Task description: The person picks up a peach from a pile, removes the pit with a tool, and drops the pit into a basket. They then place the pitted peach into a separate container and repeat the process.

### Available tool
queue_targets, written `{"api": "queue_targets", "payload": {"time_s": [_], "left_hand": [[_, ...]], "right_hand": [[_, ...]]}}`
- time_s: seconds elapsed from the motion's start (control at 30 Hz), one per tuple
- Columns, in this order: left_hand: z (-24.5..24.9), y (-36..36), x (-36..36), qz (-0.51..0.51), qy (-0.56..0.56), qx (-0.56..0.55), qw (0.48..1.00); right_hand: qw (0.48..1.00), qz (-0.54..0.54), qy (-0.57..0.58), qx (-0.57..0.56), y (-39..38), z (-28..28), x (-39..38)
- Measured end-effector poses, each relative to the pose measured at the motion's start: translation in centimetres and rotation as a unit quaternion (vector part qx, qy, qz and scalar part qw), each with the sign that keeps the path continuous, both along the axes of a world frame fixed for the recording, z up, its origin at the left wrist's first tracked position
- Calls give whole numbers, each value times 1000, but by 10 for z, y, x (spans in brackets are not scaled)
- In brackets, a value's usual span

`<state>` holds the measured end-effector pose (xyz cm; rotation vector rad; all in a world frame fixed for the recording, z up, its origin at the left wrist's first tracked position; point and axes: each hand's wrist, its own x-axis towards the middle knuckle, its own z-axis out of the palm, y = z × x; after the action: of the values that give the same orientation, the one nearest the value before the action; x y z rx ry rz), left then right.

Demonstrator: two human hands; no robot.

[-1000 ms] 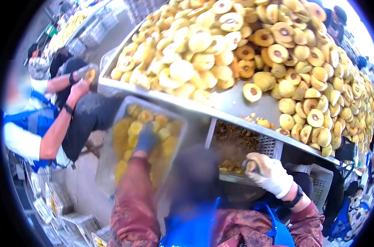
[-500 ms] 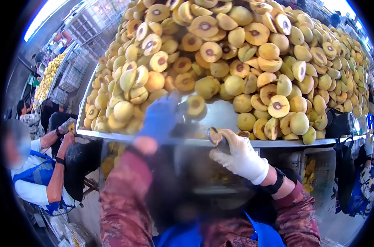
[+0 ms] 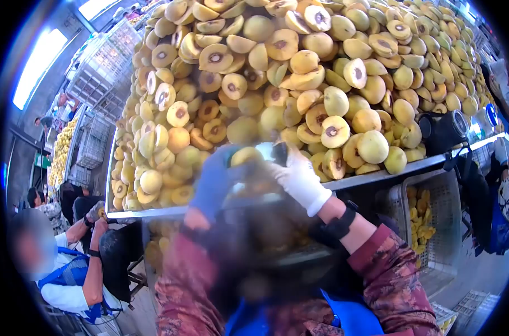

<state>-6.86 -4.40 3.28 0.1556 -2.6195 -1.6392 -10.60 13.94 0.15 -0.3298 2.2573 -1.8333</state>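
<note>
My left hand, in a blue glove, is at the front edge of a big heap of yellow peach halves. Its fingers close around one peach half, somewhat blurred. Just to the right, my right hand in a white glove grips a small dark pitting tool whose upper end points towards the fruit. The tool's handle is mostly hidden in the fist. Many halves in the heap show brown pits or hollows on their cut faces.
A metal table rim runs along the front of the heap. A black cylindrical container stands on the right. Below is a crate with yellow pieces. A person in a blue apron sits at left, with stacked crates behind.
The camera view has shifted and tilted. My left hand has closed on a peach half, and my right hand with the tool has come up and left, nearer to it.
</note>
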Motion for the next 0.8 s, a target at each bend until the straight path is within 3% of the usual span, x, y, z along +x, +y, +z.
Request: {"api": "queue_targets", "payload": {"time_s": [0.07, 0.1, 0.17, 0.2, 0.23, 0.27, 0.3, 0.37, 0.4, 0.47, 0.57, 0.63, 0.7, 0.8], "left_hand": [[6, 22, 18, 38, 40, 225, 973], [0, 28, 22, 64, 76, 208, 973], [-20, 34, 27, 117, 147, 173, 967], [-36, 29, 33, 77, 239, -181, 951], [-48, 26, 30, 108, 187, 5, 976], [-59, 23, 28, 136, 127, 192, 964], [-50, 29, 26, 143, 131, 224, 955], [-31, 42, 22, 156, 140, 289, 934], [-19, 42, 22, 154, 138, 336, 919], [-18, 37, 22, 153, 125, 409, 891], [-9, 41, 30, 149, 98, 414, 893], [-8, 44, 31, 139, 109, 401, 899], [-9, 44, 33, 102, 124, 407, 899], [-10, 48, 36, 146, 133, 341, 919]], "right_hand": [[983, 59, -124, -120, -3, 13, 8], [968, 76, -141, -194, -7, 12, 13], [959, 82, -184, -201, -8, 28, 26], [941, 95, -230, -230, -11, 25, 31], [920, 108, -275, -257, -14, 23, 33], [943, 109, -238, -205, -14, 24, 33], [961, 110, -201, -152, -13, 28, 34], [994, 104, -19, -29, -11, 15, 35], [987, 91, 130, 40, -11, 10, 32], [981, 125, 151, 11, 1, 9, 32], [969, 167, 133, 127, 2, 12, 38], [931, 161, 260, 197, -4, 2, 41], [947, 163, 236, 143, 0, 3, 42], [948, 191, 198, 159, 2, 2, 45]]}}
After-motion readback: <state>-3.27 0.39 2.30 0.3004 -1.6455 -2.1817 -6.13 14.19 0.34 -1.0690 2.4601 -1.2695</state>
